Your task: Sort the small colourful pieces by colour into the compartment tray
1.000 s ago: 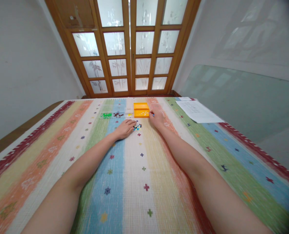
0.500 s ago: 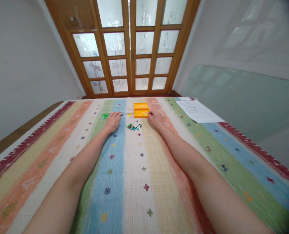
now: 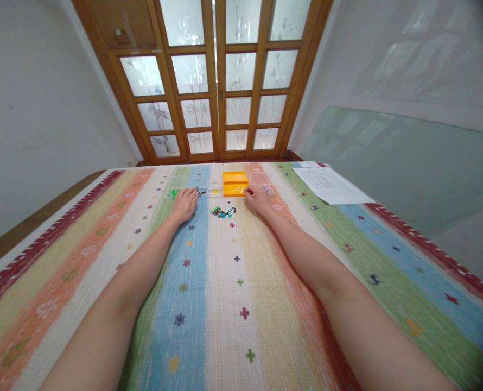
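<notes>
Left arm and right arm are both bare as far as the view reaches, broad around the elbow, narrowing smoothly to slim wrists. Left hand and right hand are also bare, fingers slender; nails too small to make out.

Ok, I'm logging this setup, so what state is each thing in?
Left hand: fingers bent beside the brown pieces; grip unclear.
Right hand: fingers drawn together at the orange box; grip unclear.
Orange box: open, pale pieces in its near half.
Green pieces: partly hidden by the left hand.
Mixed pieces: loose on the tablecloth.
Tablecloth: spread out.
Paper: lying flat.
</notes>
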